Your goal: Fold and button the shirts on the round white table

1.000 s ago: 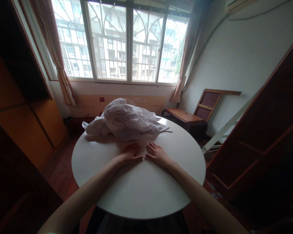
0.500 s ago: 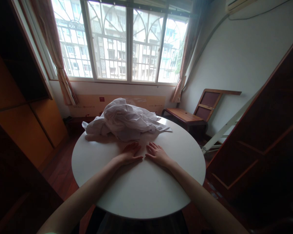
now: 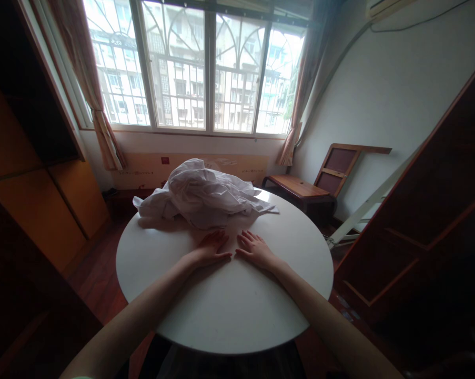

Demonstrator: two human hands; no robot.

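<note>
1. L hand lies flat, palm down, fingers spread & released, on the round white table. It grips nothing; fingertips sit just short of the cloth's near edge.
2. R hand is the same: flat on the tabletop, fingers loose & splayed, gripping nothing, close beside the L hand w/ a narrow gap between the thumbs.
3. The crumpled white fabric garment is heaped on the far half of the table, right beyond both hands, one flap trailing to the left rim & another pointing right.
4. My read: to handle that heap well, each hand should look for an edge or corner, not the middle bulk, since a pinch on the top folds would prob. lift a tangle.
5. The near half of the table is bare, so there's room to spread the cloth toward the body; keep it off the far rim, where it could slide down.
6. Bkgd: barred window, tied curtains, wooden bench at right.
</note>
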